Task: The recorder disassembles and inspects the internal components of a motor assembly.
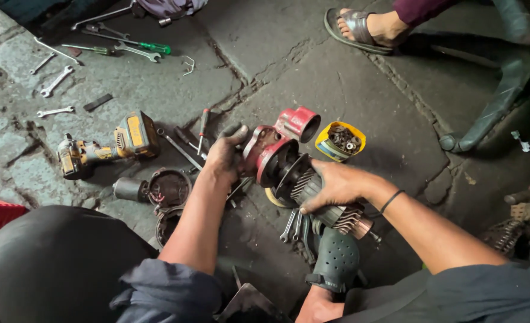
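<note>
My left hand (224,154) grips the red cast housing (277,143) of a small motor assembly held low over the stone floor. My right hand (335,184) wraps around the finned metal motor body (312,191) behind the red housing. The assembly lies tilted, red end pointing away from me. My foot in a dark green perforated clog (335,260) rests just below it, beside several spanners (293,226).
A yellow cordless drill (106,146) lies to the left, round metal covers (168,188) near it. A yellow cup of small parts (340,141) stands behind the motor. Wrenches and a green screwdriver (139,45) are scattered at the back left. Another person's sandalled foot (366,27) and a chair base (492,107) are at the back right.
</note>
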